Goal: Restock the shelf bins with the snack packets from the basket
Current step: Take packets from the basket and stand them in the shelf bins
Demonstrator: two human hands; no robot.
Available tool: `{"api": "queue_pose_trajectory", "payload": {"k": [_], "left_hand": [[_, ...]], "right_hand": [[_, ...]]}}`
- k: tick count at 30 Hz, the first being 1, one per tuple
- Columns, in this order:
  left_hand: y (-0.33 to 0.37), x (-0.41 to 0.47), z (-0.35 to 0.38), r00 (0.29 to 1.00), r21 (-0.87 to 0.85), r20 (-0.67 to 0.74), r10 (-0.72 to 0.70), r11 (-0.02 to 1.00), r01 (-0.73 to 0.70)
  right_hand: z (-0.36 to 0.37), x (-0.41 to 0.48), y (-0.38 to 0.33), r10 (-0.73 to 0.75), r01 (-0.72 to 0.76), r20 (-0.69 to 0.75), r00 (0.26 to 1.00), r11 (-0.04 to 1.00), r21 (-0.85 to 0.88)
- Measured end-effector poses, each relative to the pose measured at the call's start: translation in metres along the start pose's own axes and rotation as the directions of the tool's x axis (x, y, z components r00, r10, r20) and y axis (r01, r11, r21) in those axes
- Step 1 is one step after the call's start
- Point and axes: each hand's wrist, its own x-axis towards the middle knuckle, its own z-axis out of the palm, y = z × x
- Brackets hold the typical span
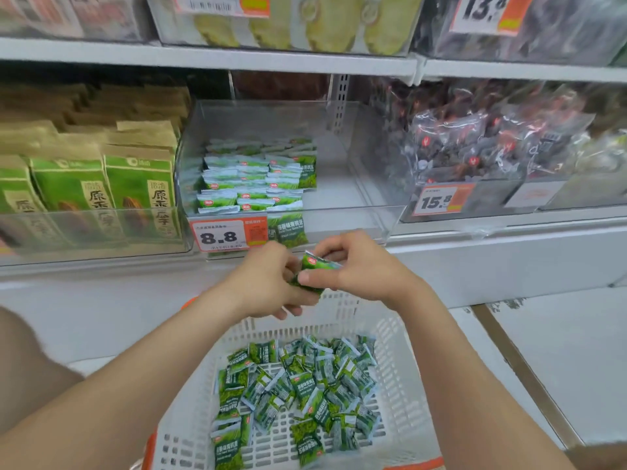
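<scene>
A white plastic basket point(403, 378) sits low in front of me, its floor covered with several small green snack packets point(298, 388). Above its far rim both hands meet around a small stack of the same green packets point(314, 266). My left hand point(268, 283) grips the stack from the left and below. My right hand point(359, 266) pinches it from the right, thumb on top. Straight ahead on the shelf stands a clear bin point(366, 184) with an 8.8 price tag; rows of green packets point(258, 178) fill its left half, while its right half shows bare floor.
Left of the clear bin stands a bin of tall green and brown bags point(101, 188). To the right is a bin of dark packets point(492, 147) tagged 15.8. More bins line the upper shelf point(271, 59). A white base panel point(509, 262) runs below the shelf.
</scene>
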Motion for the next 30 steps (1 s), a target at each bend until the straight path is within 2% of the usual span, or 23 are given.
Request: {"api": "queue_pose_trajectory", "payload": {"k": [4, 7, 9, 12, 14, 16, 17, 19, 22, 24, 26, 28, 30], "left_hand": [[0.021, -0.014, -0.015, 0.998, -0.338, -0.069, -0.004, 0.941, -0.019], [0.034, -0.017, -0.019, 0.992, -0.422, -0.122, 0.027, 0.903, -0.076], [0.041, -0.017, -0.021, 0.976, -0.415, -0.211, 0.042, 0.901, -0.129], [0.048, -0.012, -0.026, 0.936, -0.323, -0.342, 0.086, 0.924, -0.204], [0.053, -0.007, -0.033, 0.86, -0.077, -0.475, 0.185, 0.965, -0.25], [0.062, -0.006, -0.042, 0.771, 0.21, -0.566, 0.293, 0.955, -0.209], [0.066, -0.005, -0.048, 0.758, 0.298, -0.568, 0.322, 0.938, -0.175], [0.069, -0.002, -0.058, 0.793, 0.416, -0.506, 0.339, 0.901, -0.12], [0.069, 0.004, -0.071, 0.871, 0.557, -0.376, 0.317, 0.828, -0.061], [0.068, 0.012, -0.076, 0.911, 0.607, -0.315, 0.268, 0.795, -0.024], [0.068, 0.022, -0.077, 0.934, 0.613, -0.282, 0.218, 0.79, 0.001], [0.067, 0.034, -0.077, 0.944, 0.601, -0.272, 0.188, 0.799, 0.014], [0.063, 0.046, -0.075, 0.937, 0.6, -0.288, 0.197, 0.8, 0.017]], "right_hand": [[-0.003, -0.006, -0.017, -0.058, 0.12, -0.23, 0.971, 0.956, 0.268], [0.007, -0.001, -0.021, -0.037, 0.164, -0.335, 0.941, 0.919, 0.358], [0.005, 0.0, -0.029, -0.061, 0.196, -0.353, 0.934, 0.912, 0.36], [-0.003, 0.003, -0.049, -0.149, 0.262, -0.348, 0.925, 0.916, 0.305], [-0.005, 0.013, -0.061, -0.16, 0.3, -0.425, 0.891, 0.91, 0.285], [-0.006, 0.029, -0.074, -0.15, 0.329, -0.542, 0.827, 0.911, 0.249], [-0.007, 0.04, -0.077, -0.149, 0.33, -0.595, 0.79, 0.921, 0.208], [-0.014, 0.058, -0.083, -0.155, 0.267, -0.657, 0.738, 0.961, 0.073], [-0.03, 0.082, -0.088, -0.173, 0.043, -0.628, 0.759, 0.975, -0.216], [-0.038, 0.096, -0.088, -0.178, -0.106, -0.543, 0.821, 0.887, -0.45], [-0.047, 0.105, -0.087, -0.149, -0.201, -0.453, 0.879, 0.745, -0.636], [-0.057, 0.113, -0.084, -0.105, -0.246, -0.395, 0.913, 0.63, -0.736], [-0.064, 0.123, -0.077, -0.05, -0.266, -0.365, 0.93, 0.595, -0.758]]}}
